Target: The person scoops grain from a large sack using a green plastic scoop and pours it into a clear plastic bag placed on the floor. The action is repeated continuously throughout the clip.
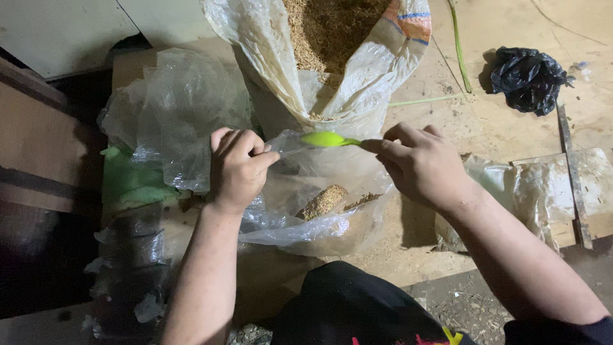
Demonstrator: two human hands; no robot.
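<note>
Yellow-green spoon (327,138) sits at centre frame, pinched by the right hand (420,165) over a clear plastic bag (319,211). Left hand (237,167) fingers clench the bag's rim, holding its mouth open below the grain sack (332,57).

Green spoon (327,138) over clear bag (319,204) (sawdust inside)

big woven sack (332,70) top centre, whitish with orange-blue edge; clear plastic bag (319,204) below it; crumpled black bag (527,78) top right.

crumpled black bag (527,78) — green stalk (458,45), wooden floor (498,128)
</note>
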